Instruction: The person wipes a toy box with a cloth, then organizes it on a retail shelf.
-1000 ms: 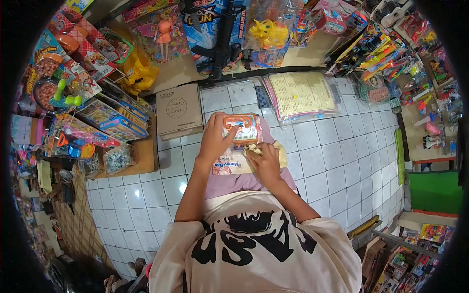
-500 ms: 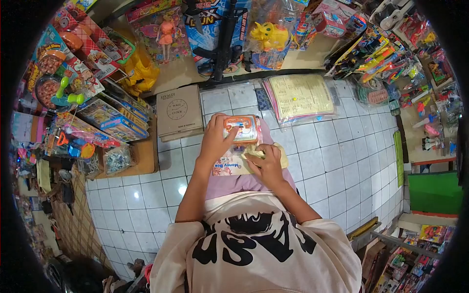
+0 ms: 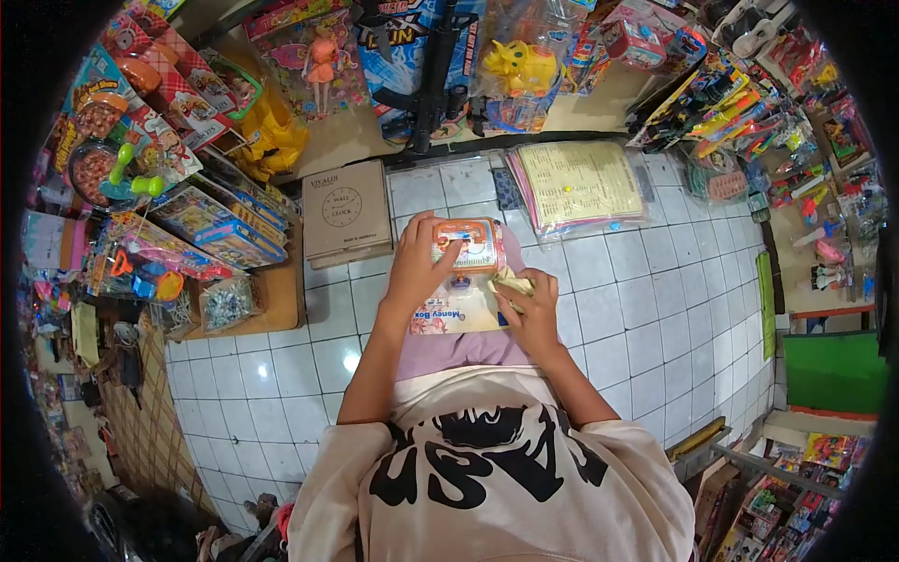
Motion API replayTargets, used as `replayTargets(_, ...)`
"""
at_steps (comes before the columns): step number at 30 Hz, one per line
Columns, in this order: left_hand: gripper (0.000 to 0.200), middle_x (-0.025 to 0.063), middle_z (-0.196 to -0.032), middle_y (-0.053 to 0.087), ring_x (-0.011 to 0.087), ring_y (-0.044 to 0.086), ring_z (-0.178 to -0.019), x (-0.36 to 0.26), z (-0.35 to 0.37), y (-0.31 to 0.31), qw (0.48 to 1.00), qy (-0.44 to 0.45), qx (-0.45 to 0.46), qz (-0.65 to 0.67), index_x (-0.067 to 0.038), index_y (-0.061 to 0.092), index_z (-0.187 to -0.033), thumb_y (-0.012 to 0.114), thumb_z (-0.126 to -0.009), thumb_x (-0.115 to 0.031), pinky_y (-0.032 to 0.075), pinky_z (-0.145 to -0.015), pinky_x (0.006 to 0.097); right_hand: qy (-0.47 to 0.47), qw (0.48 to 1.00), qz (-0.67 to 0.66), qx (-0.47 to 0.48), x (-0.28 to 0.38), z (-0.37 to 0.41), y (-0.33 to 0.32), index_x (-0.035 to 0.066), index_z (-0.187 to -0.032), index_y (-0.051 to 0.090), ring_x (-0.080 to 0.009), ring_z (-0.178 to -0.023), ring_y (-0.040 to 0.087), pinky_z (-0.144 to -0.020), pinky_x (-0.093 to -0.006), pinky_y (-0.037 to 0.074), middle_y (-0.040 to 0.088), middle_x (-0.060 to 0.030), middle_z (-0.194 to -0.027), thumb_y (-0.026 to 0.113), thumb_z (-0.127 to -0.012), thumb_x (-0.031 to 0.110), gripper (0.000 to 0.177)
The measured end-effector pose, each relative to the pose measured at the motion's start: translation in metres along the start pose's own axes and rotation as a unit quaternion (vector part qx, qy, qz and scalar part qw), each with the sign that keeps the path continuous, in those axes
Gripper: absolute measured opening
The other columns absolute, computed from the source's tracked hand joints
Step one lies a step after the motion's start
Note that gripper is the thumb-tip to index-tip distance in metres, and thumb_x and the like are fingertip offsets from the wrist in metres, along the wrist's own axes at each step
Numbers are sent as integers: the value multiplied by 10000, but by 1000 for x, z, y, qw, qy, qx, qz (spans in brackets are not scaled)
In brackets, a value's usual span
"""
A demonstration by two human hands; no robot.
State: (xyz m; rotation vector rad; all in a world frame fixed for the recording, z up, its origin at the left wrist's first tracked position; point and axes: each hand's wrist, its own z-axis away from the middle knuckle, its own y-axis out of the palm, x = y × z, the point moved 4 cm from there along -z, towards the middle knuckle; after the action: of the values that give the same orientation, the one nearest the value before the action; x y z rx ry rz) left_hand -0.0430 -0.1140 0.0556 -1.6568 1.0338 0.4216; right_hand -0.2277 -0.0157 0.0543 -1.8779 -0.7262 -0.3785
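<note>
A carded toy pack labelled "Money Box" (image 3: 461, 309), with an orange toy under a clear blister at its top, rests on my lap. My left hand (image 3: 417, 267) grips the pack's upper left side, thumb on the blister. My right hand (image 3: 534, 314) is closed on a crumpled yellow cloth (image 3: 513, 281) and presses it against the pack's right edge. My lap is covered by pink-purple fabric (image 3: 449, 351).
A brown cardboard clock box (image 3: 345, 214) lies on the white tiled floor (image 3: 637, 300) to the left. A stack of plastic-sleeved sheets (image 3: 576, 183) lies ahead right. Packaged toys crowd the left shelves (image 3: 169, 215) and the back wall, including a black toy gun (image 3: 433, 75).
My right hand with the yellow cloth has shifted right and up along the pack's edge, uncovering more of the card. My left hand stays on the pack.
</note>
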Motion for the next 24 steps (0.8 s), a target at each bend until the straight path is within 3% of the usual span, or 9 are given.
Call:
replayTargets(3, 400, 174, -1173, 507, 346, 507, -1080, -2, 0, 3, 1000, 15, -11, -16, -10, 515, -1094, 674, -795, -225, 403, -926, 404, -39, 999, 10, 31, 5, 1, 14, 130, -950, 719, -292, -978, 461, -855, -395, 370, 523, -108, -1032, 700, -741, 163, 212)
replayTargets(9, 392, 156, -1133, 547, 331, 531, -1062, -2, -1, -1, 1000, -3, 4, 12, -3, 539, -1080, 685, -786, -217, 419, -920, 387, 15, 998, 8, 56, -15, -6, 0, 86, -907, 713, -278, -944, 498, -831, -361, 397, 533, -118, -1007, 679, -771, 93, 141)
replayTargets(13, 357, 133, -1201, 543, 300, 524, -1121, 3, -6, -9, 995, 7, 74, 72, -1, 553, -1091, 671, -796, -164, 409, -950, 360, 130, 976, -175, -15, -48, -18, -26, 8, -909, 670, -213, -925, 544, -814, -300, 433, 559, -117, -1007, 590, -837, 11, 108)
replayTargets(16, 343, 120, -1300, 503, 274, 476, -1210, 7, -14, -3, 977, 34, 175, 114, -9, 553, -1148, 622, -829, -116, 382, -990, 340, 128, 941, -305, -75, -14, -41, -54, 14, -936, 666, -229, -916, 535, -805, -316, 428, 557, -100, -974, 595, -842, 45, 123)
replayTargets(17, 345, 116, -1331, 487, 265, 455, -1240, 8, -14, 1, 968, 42, 213, 125, -15, 552, -1173, 601, -843, -104, 371, -1002, 334, 68, 956, -279, -57, -1, -48, -60, 12, -975, 656, -244, -940, 529, -854, -345, 418, 562, -99, -991, 627, -835, 77, 157)
replayTargets(20, 377, 99, -1378, 448, 250, 397, -1291, 24, -16, 10, 976, 95, 168, 97, -16, 512, -1252, 526, -884, -97, 330, -1037, 336, -70, 984, -157, 50, 21, -64, -43, 65, -1116, 623, -314, -1126, 481, -979, -421, 361, 535, -128, -1200, 644, -847, 206, 304)
replayTargets(21, 404, 131, -1410, 400, 270, 354, -1317, 5, -16, -6, 984, 35, 151, 89, -3, 455, -1302, 471, -912, -106, 257, -1082, 341, -98, 989, -70, 84, 27, -66, -34, 90, -1165, 596, -331, -1193, 421, -1008, -452, 324, 483, -124, -1275, 638, -846, 257, 362)
replayTargets(23, 495, 164, -1432, 351, 320, 318, -1329, 1, -1, -16, 984, -82, 108, 118, -25, 363, -1373, 474, -920, -191, 197, -1093, 457, -150, 971, 107, 151, 33, -64, -12, 139, -1262, 541, -364, -1327, 301, -1065, -512, 249, 380, -116, -1423, 626, -845, 359, 479)
replayTargets(24, 547, 181, -1443, 327, 346, 301, -1334, 1, 9, -20, 978, -141, 84, 132, -36, 316, -1408, 476, -924, -234, 168, -1098, 515, -140, 972, 82, 171, 30, -64, -9, 156, -1286, 519, -365, -1350, 253, -1070, -530, 229, 335, -102, -1451, 614, -844, 391, 510)
